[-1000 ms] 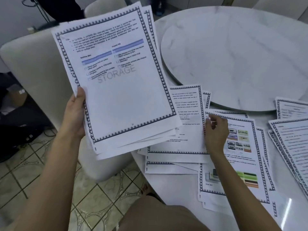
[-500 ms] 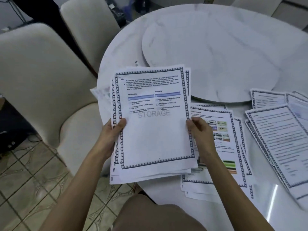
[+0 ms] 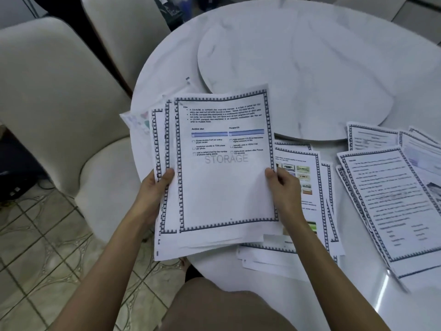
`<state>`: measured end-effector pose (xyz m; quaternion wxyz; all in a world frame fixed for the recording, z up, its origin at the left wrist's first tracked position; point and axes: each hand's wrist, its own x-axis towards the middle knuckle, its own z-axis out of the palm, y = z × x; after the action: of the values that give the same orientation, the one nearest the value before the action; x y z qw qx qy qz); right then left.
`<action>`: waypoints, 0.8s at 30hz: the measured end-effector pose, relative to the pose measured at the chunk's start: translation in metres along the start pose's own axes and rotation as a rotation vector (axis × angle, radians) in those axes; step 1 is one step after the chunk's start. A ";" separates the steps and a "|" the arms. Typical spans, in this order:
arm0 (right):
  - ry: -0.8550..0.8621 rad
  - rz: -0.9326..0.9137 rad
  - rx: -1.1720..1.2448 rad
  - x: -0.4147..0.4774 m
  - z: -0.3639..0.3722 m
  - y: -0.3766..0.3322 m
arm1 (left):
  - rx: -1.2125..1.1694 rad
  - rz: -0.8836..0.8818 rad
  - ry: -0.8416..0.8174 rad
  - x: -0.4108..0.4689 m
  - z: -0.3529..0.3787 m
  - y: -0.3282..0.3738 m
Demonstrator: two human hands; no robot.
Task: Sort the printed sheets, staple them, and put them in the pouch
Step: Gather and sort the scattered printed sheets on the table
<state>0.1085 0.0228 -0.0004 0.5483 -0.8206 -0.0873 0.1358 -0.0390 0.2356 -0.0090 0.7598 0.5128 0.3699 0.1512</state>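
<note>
I hold a loose stack of printed sheets (image 3: 224,187) over the near-left edge of the white round table (image 3: 167,72). Its top page has a chequered border and a grey "STORAGE" watermark. My left hand (image 3: 156,189) grips the stack's left edge, thumb on top. On the right edge, my right hand (image 3: 284,187) pinches the stack the same way. The sheets below are fanned out to the left and bottom. A second pile of sheets (image 3: 307,177) with coloured pictures lies on the table under my right hand. No stapler or pouch is in view.
More bordered sheets (image 3: 391,201) are spread at the table's right edge. A raised marble turntable (image 3: 298,68) fills the table's middle. Two cream upholstered chairs (image 3: 55,96) stand to the left over a tiled floor (image 3: 43,259). A pale patterned sheet (image 3: 136,120) pokes out behind the stack.
The stack came down from high at the left to over the table edge. My right hand left the sheets on the table and took hold of the stack's right edge.
</note>
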 end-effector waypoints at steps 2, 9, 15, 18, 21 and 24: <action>0.004 -0.009 -0.017 0.001 -0.002 0.004 | 0.015 0.007 0.026 -0.002 0.002 -0.004; 0.142 0.008 -0.101 0.013 -0.042 0.026 | 0.091 0.008 0.098 -0.009 -0.010 -0.014; 0.266 0.067 -0.275 0.012 -0.093 0.061 | 0.144 0.038 0.172 -0.015 -0.011 -0.019; 0.287 0.059 -0.353 0.009 -0.108 0.074 | 0.193 0.047 0.192 -0.017 -0.010 -0.017; 0.303 0.078 -0.429 0.007 -0.115 0.080 | 0.252 0.065 0.191 -0.017 -0.013 -0.015; 0.338 0.069 -0.456 0.008 -0.114 0.081 | 0.263 0.084 0.232 -0.016 -0.021 -0.006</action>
<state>0.1519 -0.1058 -0.0355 0.3514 -0.9362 0.0049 -0.0076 -0.0660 0.2378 -0.0118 0.6315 0.6017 0.4500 0.1915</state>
